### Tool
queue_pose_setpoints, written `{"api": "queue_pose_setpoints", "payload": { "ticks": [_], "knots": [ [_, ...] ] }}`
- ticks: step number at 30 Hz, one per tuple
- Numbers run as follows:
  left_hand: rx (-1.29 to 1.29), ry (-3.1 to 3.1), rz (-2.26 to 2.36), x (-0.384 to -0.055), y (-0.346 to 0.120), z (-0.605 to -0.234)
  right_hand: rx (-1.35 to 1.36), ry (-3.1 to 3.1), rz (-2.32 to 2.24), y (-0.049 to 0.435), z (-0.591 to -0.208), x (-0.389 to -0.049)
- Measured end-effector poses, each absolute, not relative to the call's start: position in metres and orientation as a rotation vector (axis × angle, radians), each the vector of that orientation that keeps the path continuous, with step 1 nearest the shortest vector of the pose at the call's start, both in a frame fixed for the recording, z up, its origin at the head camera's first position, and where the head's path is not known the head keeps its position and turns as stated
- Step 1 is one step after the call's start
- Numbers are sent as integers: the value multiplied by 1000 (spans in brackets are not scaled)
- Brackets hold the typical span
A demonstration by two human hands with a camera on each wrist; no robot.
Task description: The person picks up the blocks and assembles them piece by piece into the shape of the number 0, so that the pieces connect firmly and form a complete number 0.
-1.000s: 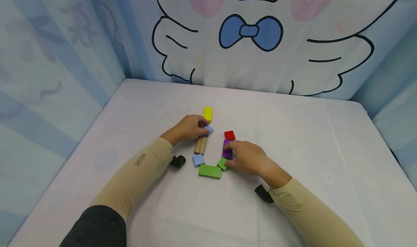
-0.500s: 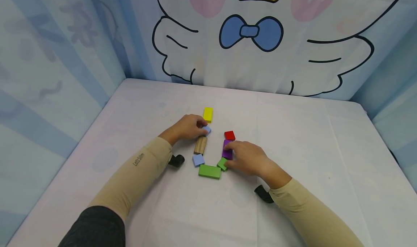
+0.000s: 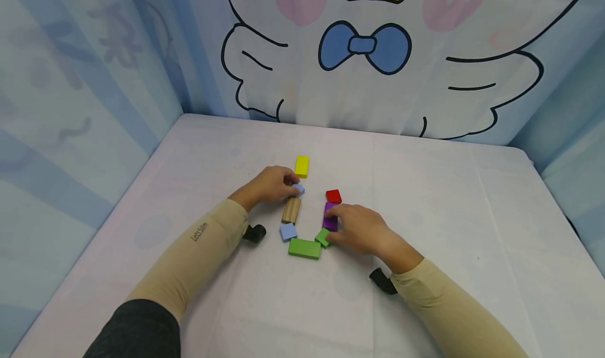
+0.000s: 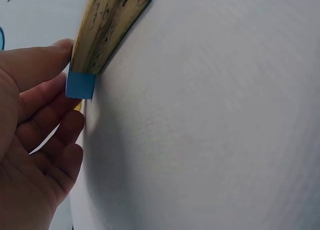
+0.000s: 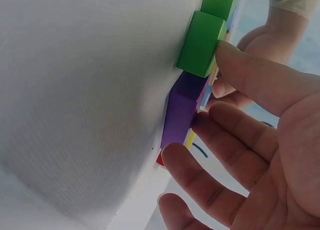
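Note:
My left hand (image 3: 271, 183) pinches a small light-blue block (image 4: 80, 85) between thumb and fingers. That block lies in line with the natural wood block (image 3: 291, 211), right at its far end, and a yellow block (image 3: 301, 166) lies just beyond. Over on the right, my right hand (image 3: 361, 229) has relaxed fingers, the thumb at a small green block (image 5: 201, 44) and fingertips at the purple block (image 5: 182, 110). A red block (image 3: 333, 196) sits at the purple one's far end. Nearer me are a second light-blue block (image 3: 288, 232) and a long green block (image 3: 304, 249).
The blocks form a U-shaped line on a white-covered table (image 3: 463, 232). Behind it hangs a curtain (image 3: 425, 74) printed with a cartoon figure and bow tie, and another blue-and-white curtain (image 3: 71, 116) runs along the left. Black wrist mounts (image 3: 256, 234) sit under both wrists.
My left hand has shifted slightly left, bringing the light-blue block over into line with the wood block. The right hand and the other blocks have stayed put.

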State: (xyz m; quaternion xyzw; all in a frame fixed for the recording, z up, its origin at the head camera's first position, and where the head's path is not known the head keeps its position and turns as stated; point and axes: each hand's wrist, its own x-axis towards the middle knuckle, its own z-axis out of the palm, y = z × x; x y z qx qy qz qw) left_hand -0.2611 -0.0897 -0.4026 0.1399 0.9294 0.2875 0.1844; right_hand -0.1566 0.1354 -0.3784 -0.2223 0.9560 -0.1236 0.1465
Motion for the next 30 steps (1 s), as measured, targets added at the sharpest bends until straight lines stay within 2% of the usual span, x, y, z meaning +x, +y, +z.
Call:
{"api": "queue_pose_setpoints", "payload": {
  "ticks": [30],
  "knots": [
    [363, 2639, 816, -258, -86, -404, -637, 2752, -354, 135, -376, -156]
  ]
}}
